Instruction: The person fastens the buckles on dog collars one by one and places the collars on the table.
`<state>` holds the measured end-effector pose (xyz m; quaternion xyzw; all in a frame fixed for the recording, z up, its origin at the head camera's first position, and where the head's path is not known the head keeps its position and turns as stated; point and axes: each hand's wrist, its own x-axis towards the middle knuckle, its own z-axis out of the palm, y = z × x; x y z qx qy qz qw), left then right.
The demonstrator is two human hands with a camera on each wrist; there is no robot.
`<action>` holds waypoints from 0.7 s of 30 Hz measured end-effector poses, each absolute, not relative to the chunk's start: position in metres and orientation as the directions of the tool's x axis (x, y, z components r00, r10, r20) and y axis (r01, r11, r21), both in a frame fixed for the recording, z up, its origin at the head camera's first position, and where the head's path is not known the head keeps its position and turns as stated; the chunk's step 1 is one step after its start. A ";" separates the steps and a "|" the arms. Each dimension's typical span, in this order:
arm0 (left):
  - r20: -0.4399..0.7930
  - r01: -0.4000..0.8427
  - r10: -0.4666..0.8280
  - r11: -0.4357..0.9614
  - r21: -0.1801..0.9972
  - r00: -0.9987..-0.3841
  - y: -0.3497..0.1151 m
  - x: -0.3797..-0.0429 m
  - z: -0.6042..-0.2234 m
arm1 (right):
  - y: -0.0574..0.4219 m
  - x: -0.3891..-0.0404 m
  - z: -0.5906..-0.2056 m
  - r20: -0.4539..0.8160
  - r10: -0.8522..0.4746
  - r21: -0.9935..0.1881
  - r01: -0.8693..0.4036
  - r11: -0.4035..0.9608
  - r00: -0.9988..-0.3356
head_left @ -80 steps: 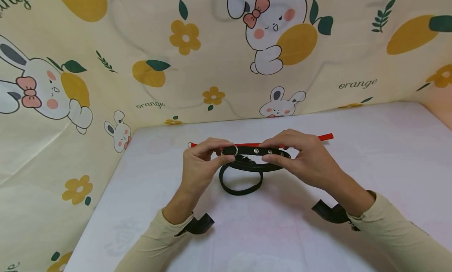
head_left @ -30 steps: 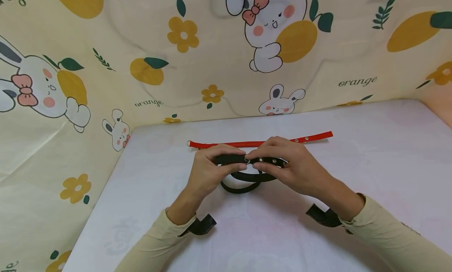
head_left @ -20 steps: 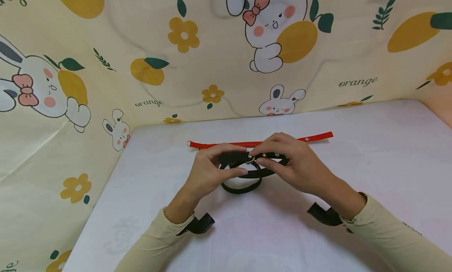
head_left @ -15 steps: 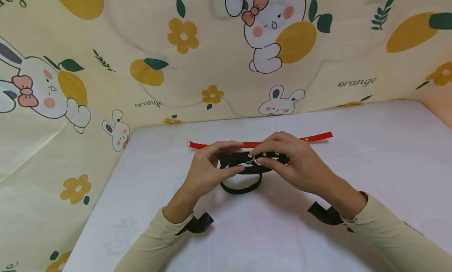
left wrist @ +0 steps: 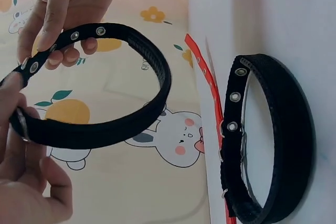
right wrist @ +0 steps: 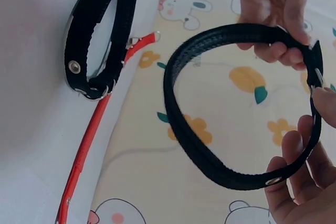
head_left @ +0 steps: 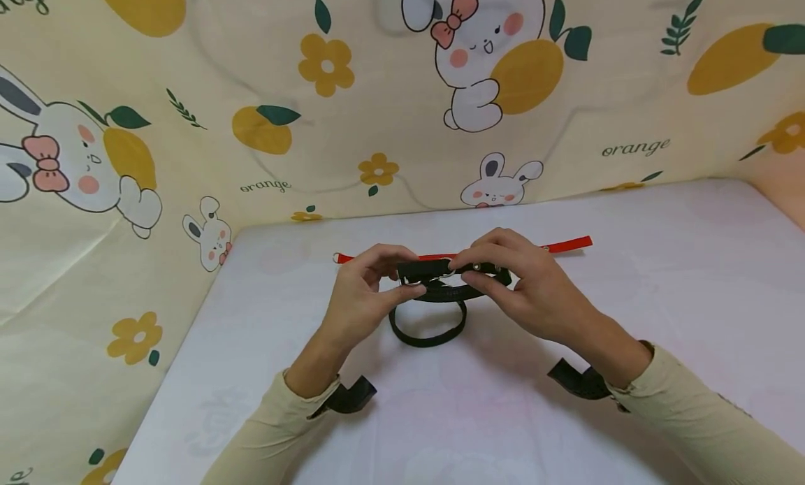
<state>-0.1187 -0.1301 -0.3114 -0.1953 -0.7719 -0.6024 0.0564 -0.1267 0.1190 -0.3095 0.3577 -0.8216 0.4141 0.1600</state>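
Observation:
A black collar (head_left: 449, 294) with metal eyelets is bent into a loop above the table. My left hand (head_left: 358, 300) pinches its buckle end between thumb and fingers. My right hand (head_left: 534, 289) pinches the strap beside the silver ring, close to the left fingertips. In the left wrist view the loop (left wrist: 105, 135) hangs between both hands, with several eyelets on the right hand's side. The right wrist view shows the strap (right wrist: 173, 98) overlapping near the buckle, where the right thumb presses; fingers partly hide the fastening.
A second black collar (head_left: 428, 342), curled into a loop, stands on the white table (head_left: 503, 415) below the hands. Behind it lies a red collar (head_left: 569, 244), stretched out straight. A cloth printed with rabbits and oranges (head_left: 377, 107) rises at the back and left.
Both hands have brought the black collar together at its buckle end, the right fingers shifting in towards the ring. Over the last half second, the hands and collar rise slightly. The other collars stay put.

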 end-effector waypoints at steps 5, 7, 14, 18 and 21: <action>0.241 0.267 0.158 0.166 0.949 -0.958 -0.131 -0.119 -0.311 | 0.119 -0.128 -0.309 0.563 -0.451 -0.575 -0.721 0.388 -0.692; 0.229 0.252 0.152 0.150 0.956 -0.961 -0.131 -0.119 -0.311 | 0.119 -0.128 -0.309 0.550 -0.458 -0.572 -0.715 0.402 -0.698; 0.225 0.237 0.140 0.078 0.968 -0.964 -0.131 -0.121 -0.311 | 0.118 -0.128 -0.309 0.504 -0.486 -0.566 -0.698 0.438 -0.714; 0.240 0.252 0.145 0.075 0.965 -0.960 -0.130 -0.119 -0.310 | 0.116 -0.128 -0.312 0.511 -0.471 -0.619 -0.688 0.378 -0.719; 0.256 0.273 0.162 0.088 0.958 -0.953 -0.128 -0.117 -0.311 | 0.111 -0.127 -0.316 0.495 -0.462 -0.695 -0.654 0.298 -0.736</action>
